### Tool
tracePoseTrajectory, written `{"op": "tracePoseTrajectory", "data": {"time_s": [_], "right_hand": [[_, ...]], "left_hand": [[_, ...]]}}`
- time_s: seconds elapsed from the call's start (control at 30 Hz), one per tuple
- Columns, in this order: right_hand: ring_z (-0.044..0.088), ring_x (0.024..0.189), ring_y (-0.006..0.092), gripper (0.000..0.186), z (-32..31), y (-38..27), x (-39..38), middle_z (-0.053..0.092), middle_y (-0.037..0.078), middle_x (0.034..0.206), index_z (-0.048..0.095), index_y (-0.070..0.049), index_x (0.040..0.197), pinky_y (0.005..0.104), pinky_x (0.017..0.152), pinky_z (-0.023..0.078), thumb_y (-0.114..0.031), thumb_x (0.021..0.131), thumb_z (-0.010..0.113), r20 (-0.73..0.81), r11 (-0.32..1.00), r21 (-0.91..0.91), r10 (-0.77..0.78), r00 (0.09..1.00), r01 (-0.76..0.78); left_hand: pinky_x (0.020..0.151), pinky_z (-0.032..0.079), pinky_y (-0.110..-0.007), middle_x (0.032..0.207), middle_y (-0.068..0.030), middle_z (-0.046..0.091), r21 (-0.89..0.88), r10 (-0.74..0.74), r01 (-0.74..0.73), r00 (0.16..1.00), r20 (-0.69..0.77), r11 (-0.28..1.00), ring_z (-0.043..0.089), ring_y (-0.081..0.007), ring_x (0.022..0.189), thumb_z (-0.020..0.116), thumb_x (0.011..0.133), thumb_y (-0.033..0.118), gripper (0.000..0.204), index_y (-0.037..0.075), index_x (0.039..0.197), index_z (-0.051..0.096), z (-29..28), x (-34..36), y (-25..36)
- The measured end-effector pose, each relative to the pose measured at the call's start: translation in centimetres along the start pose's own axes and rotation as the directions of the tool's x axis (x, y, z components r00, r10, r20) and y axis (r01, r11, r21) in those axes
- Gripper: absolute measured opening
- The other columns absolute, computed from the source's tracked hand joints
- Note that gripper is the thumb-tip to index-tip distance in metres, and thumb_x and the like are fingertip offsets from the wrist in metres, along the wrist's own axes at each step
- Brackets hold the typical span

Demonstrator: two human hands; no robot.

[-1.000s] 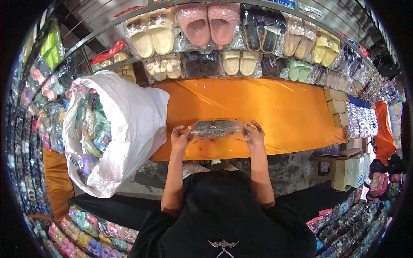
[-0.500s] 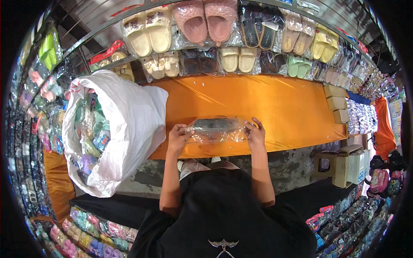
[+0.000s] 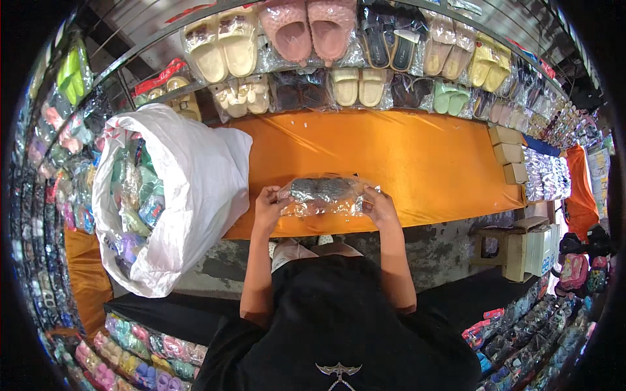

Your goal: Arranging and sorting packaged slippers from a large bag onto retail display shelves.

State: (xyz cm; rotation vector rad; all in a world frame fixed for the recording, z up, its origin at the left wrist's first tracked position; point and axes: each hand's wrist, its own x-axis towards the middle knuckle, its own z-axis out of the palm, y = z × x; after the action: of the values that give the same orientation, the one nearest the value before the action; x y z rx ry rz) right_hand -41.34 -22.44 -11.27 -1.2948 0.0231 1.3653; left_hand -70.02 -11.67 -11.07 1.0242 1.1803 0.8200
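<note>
While wearing a black shirt with a silver winged ornament at its lower middle, reaching both bare forearms forward. Pinching one end of a clear plastic bag between the fingers of the left hand and the opposite end between the fingers of the right hand. Stretching it sideways over the near part of an orange-covered desk, showing through the glinting film a dark ribbed item, too indistinct to name more closely.

Having on the left, against the desk's left part, a big white sack, gaping wide and bulging with plastic-wrapped footwear. Having on the right some cardboard boxes beyond the bare grey floor, plus small brown cartons lining the desk's right end.

Facing, past the desk, two rows of bagged footwear: displaying above, from left to right, cream slides, pink slides, black sandals and yellow slides; displaying below, among other pairs, mint-green slides.
</note>
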Motion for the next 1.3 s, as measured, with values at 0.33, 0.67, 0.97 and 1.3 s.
{"op": "tracePoseTrajectory", "data": {"time_s": [0.33, 0.67, 0.97, 1.3], "right_hand": [[0.066, 0.082, 0.0245, 0.021, 0.4, -0.1, -1.5, 0.065, 0.012, 0.095, 0.06, -0.001, 0.105, 0.0374, 0.071, 0.058, -0.011, 0.089, 0.066, 0.067, 0.997, -0.057, -0.041, 0.997, 0.045], [0.067, 0.091, 0.0279, 0.017, -0.8, 0.5, -1.9, 0.064, 0.015, 0.098, 0.057, 0.0, 0.104, 0.0427, 0.079, 0.058, -0.008, 0.09, 0.06, -0.006, 0.998, -0.06, -0.006, 1.0, 0.006], [0.067, 0.086, 0.0237, 0.011, -1.4, 0.7, -2.1, 0.066, 0.011, 0.093, 0.059, -0.003, 0.098, 0.0405, 0.077, 0.057, -0.002, 0.088, 0.065, -0.035, 0.991, 0.078, -0.109, 0.993, 0.111], [0.066, 0.085, 0.0219, 0.009, -2.2, 2.0, -1.5, 0.066, 0.009, 0.09, 0.063, -0.001, 0.091, 0.0381, 0.079, 0.058, 0.0, 0.085, 0.069, -0.038, 0.952, 0.043, -0.302, 0.952, 0.304]], "left_hand": [[0.059, 0.043, -0.024, 0.08, -0.002, 0.062, -0.001, -0.077, 0.077, 0.997, -0.013, 0.997, 0.054, -0.0089, 0.067, 0.071, 0.087, 0.011, 0.024, -0.002, 0.106, 0.064, -0.5, -0.3, -1.8], [0.065, 0.045, -0.023, 0.089, -0.002, 0.06, 0.05, -0.171, 0.165, 0.965, 0.198, 0.985, 0.054, -0.0095, 0.072, 0.061, 0.092, 0.009, 0.023, 0.0, 0.113, 0.065, 0.8, -0.9, -0.8], [0.075, 0.056, -0.029, 0.088, 0.0004, 0.059, -0.329, -0.074, 0.088, 0.996, 0.055, 0.94, 0.06, -0.0109, 0.081, 0.068, 0.089, 0.006, 0.02, 0.006, 0.107, 0.059, 0.3, -0.6, -1.6], [0.074, 0.057, -0.029, 0.092, -0.0094, 0.068, -0.077, 0.127, -0.124, 0.992, 0.026, 0.989, 0.066, -0.0148, 0.085, 0.071, 0.083, -0.004, 0.016, -0.005, 0.097, 0.064, 0.8, -0.8, -1.6]]}}
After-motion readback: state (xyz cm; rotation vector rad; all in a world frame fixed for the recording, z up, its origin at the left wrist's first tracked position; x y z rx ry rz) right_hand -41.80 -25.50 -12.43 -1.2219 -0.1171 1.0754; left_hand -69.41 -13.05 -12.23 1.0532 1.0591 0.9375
